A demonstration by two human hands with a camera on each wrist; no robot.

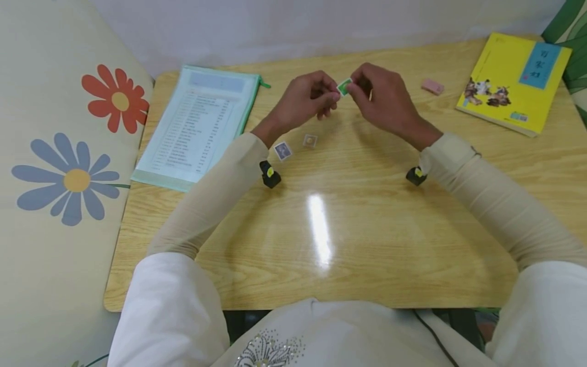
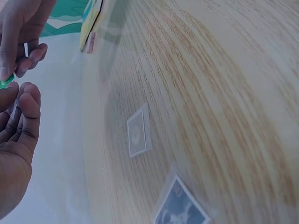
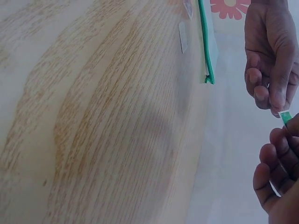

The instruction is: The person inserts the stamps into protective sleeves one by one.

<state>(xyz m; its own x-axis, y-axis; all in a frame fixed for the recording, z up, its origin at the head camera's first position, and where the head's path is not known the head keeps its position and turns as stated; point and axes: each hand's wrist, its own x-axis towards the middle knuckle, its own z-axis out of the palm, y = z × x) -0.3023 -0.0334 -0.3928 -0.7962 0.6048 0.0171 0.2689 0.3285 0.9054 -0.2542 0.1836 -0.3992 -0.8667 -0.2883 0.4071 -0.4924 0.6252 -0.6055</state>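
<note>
Above the table [image 1: 367, 229], both hands pinch a green stamp [image 1: 344, 86]; wrists raised.

Green stamp [image 1: 344, 86], yellow book [image 1: 511, 81], pink eraser [image 1: 432, 86], light wood-grain table [image 1: 367, 214].

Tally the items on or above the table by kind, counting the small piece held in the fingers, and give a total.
Small stamp-like squares: 3, namely the green one pinched by both hands, a blue-grey one and a tan one on the table
Yellow book: 1
Document folder: 1
Pink eraser: 1
Total: 6
</note>
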